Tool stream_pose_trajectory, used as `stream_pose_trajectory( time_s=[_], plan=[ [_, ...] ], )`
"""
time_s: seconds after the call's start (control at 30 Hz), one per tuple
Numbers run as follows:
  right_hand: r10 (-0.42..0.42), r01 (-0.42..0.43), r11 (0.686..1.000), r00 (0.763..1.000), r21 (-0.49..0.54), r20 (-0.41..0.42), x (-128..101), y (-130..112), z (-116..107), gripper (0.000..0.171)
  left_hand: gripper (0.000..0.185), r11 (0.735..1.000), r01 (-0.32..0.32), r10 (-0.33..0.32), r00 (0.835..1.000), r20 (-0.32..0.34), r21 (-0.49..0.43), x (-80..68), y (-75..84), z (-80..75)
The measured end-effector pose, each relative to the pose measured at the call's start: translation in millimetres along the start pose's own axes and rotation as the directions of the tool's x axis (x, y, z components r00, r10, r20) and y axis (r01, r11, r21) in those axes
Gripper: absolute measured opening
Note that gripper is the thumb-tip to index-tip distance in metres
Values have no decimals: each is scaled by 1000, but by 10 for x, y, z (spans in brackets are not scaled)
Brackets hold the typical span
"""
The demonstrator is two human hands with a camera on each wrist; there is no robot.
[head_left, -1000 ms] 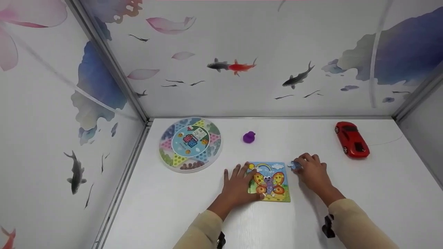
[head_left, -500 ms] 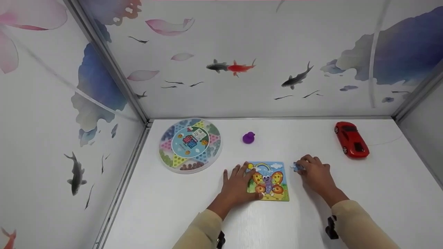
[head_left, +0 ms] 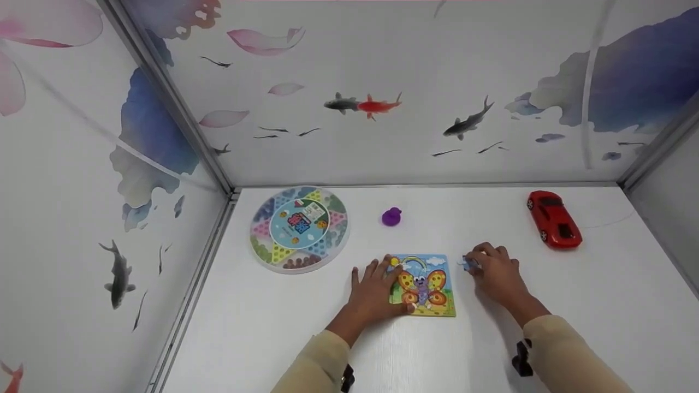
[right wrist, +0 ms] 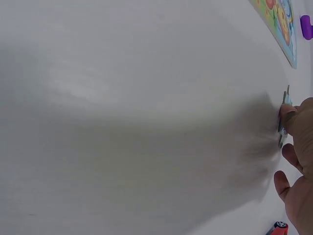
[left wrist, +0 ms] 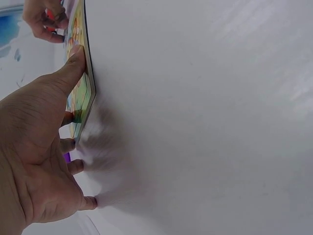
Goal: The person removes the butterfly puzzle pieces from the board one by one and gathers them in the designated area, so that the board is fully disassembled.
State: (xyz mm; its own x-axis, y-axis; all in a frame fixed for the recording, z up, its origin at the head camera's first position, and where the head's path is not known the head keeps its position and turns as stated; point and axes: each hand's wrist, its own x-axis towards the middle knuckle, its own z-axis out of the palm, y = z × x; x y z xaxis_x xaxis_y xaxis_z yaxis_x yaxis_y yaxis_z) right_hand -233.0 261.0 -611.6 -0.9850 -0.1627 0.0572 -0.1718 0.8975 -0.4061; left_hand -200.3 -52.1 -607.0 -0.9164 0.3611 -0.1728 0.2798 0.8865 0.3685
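Note:
A square butterfly jigsaw puzzle lies flat on the white table, its picture showing a rainbow and sky. My left hand rests on its left side with fingers spread; the thumb lies on the near edge, and the outer fingertips touch the table in the left wrist view. Just right of the puzzle, my right hand pinches a small blue puzzle piece between thumb and fingers, close to the tabletop. The fingers cover much of it. In the right wrist view, thin edges of the piece show beside the thumb.
A round Chinese checkers box lies at the back left. Behind the puzzle sits a small purple toy. At the far right is a red toy car. Printed panels enclose the table at the back and sides.
My right hand has shifted slightly right, away from the puzzle, with the blue piece still pinched, then stayed nearly in place. My left hand has stayed on the puzzle.

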Motion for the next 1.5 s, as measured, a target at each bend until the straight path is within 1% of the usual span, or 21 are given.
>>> stream_pose_trajectory(
  time_s=[0.1, 0.27, 0.43, 0.53, 0.7, 0.83, 1.0, 1.2, 1.33, 1.5],
  plan=[
    [-12, 12, 1000, 1000, 21, 4, 40, -125, 25, 32, 96, 1000, 8, -8, 1000, 2, -8, -5, -11, 6],
    [-64, 64, 998, 998, -13, 11, 111, -392, 136, 33, 93, 1000, 25, -24, 1000, 16, -17, -2, -7, 18],
    [-103, 104, 994, 994, -16, 34, 148, -626, 288, 32, 90, 999, 34, -34, 999, 19, 7, 3, 15, 18],
    [-132, 133, 991, 991, -6, 37, 167, -753, 367, 32, 92, 999, 38, -38, 999, 28, 18, 5, 24, 6],
    [-185, 187, 982, 982, -26, 47, 200, -956, 478, 33, 98, 999, 36, -37, 999, 29, 28, 14, 13, 3],
    [-198, 200, 979, 978, -30, 71, 216, -1093, 538, 33, 102, 999, 30, -31, 999, 21, 36, 22, 2, 15],
    [-184, 187, 982, 980, -39, 76, 238, -1206, 561, 36, 106, 999, 22, -22, 1000, 17, 33, 20, -8, 21],
    [-169, 173, 984, 983, -42, 75, 260, -1278, 541, 38, 107, 999, 18, -18, 1000, 7, 37, 14, -6, 13],
    [-161, 165, 985, 984, -46, 80, 285, -1295, 539, 40, 106, 999, 16, -16, 1000, 11, 37, 16, -2, 15],
    [-163, 170, 982, 983, -81, 85, 301, -1291, 539, 42, 106, 999, 19, -19, 1000, 10, 47, 12, 5, 32]
  ],
)
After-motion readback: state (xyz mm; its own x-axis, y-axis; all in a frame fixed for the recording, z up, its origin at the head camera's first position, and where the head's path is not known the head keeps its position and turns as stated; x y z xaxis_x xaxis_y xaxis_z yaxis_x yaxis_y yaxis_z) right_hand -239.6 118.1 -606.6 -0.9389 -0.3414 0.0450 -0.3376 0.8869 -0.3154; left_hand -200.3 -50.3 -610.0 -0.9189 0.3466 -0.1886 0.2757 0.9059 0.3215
